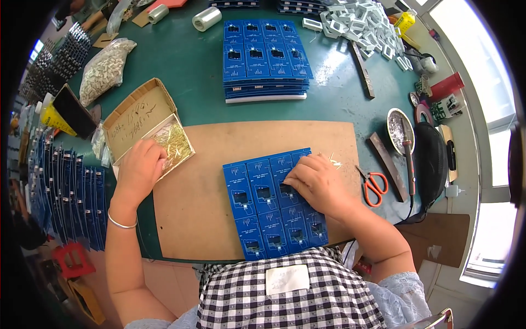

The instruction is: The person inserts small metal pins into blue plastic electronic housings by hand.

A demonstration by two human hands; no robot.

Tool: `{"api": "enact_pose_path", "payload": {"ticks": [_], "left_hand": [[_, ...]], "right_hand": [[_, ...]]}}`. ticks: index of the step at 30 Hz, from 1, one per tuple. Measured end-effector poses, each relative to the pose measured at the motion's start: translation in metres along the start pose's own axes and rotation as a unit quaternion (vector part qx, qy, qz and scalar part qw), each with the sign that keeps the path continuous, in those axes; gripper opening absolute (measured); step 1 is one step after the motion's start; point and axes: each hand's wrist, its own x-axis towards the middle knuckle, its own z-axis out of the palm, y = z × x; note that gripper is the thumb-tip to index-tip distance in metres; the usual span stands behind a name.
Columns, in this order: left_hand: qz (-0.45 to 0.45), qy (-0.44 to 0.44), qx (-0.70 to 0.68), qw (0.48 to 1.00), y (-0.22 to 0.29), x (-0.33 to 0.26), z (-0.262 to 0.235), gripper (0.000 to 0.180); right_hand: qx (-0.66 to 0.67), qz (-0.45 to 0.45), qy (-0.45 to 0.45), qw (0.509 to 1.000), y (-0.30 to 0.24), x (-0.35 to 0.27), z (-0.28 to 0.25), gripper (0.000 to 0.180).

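A blue circuit board panel (253, 189) with rows of dark cut-outs lies slightly turned on a brown work board (203, 219). Over its upper right part is my right hand (318, 183), fingers curled and thumb and forefinger pinched at a cut-out; whatever they hold is hidden. Off to the left, my left hand (141, 167) reaches over the near edge of a small cardboard box (139, 112) with its lid raised. Thin gold-coloured pins (176, 140) fill that box. My left fingers are bent together among them, their tips partly hidden.
Loose pale pins (334, 161) lie beside my right hand, near orange-handled cutters (375, 189). A soldering iron (407, 151) rests on a round dish (395, 123). Stacked blue panels (266, 68) stand behind, grey plastic frames (364, 24) at back right. More panels (68, 192) stand upright at left.
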Motion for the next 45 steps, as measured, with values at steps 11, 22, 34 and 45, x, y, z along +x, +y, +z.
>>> {"api": "enact_pose_path", "payload": {"ticks": [11,22,34,45], "left_hand": [[-0.261,0.054,-0.171,0.949,-0.011,-0.018,0.004,0.018],[-0.365,0.074,-0.367,0.853,-0.029,-0.031,0.012,0.017],[-0.390,0.138,-0.469,0.780,-0.019,-0.027,-0.002,0.017],[-0.251,-0.046,-0.651,0.715,0.119,-0.008,-0.001,0.020]], "right_hand": [[-0.077,-0.036,0.000,0.996,-0.003,0.004,0.003,0.011],[-0.131,-0.096,0.020,0.986,-0.005,0.006,0.005,0.009],[-0.150,-0.111,0.013,0.982,-0.016,-0.004,-0.008,0.018],[-0.139,-0.057,-0.012,0.989,-0.021,-0.010,-0.013,0.021]]}}
